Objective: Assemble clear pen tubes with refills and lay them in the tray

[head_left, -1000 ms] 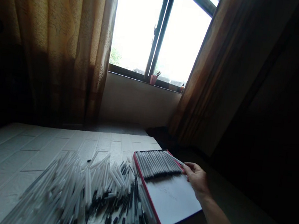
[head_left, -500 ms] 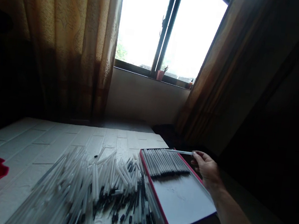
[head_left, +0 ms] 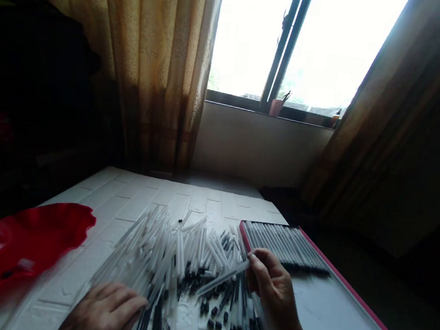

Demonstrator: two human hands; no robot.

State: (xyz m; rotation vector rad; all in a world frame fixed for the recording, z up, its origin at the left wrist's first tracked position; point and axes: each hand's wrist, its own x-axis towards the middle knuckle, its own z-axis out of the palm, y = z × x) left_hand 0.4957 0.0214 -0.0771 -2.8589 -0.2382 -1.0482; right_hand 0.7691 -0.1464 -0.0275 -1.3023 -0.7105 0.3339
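Head view, bench inspection: right hand (head_left: 273, 288) has thumb and fingertips pinched shut on one clear barrel (head_left: 223, 277), held slantwise just above the right side of the heap (head_left: 167, 248) and near the white board (head_left: 344, 327). Left hand (head_left: 103, 313) lies palm down on the heap's near end, fingers loosely curled over dark refills; whether they grip anything cannot be told. Progress, as judged from the layout: one row of pens (head_left: 286, 245) is laid side by side across the far end of the board, ends aligned, while most of the board face is bare and the bulk of the stock lies loose, so the greater share appears outstanding. Materials: barrels are slim translucent plastic tubes, straight and smooth; black caps (head_left: 217, 326) are small stubby pieces scattered at the heap's near right. Board is flat, matt white, rectangular, edged in pink. Table (head_left: 133, 196) carries an embossed white brick pattern. Red dish (head_left: 16, 245), glossy with a wavy rim, sits at the left, well apart from the heap
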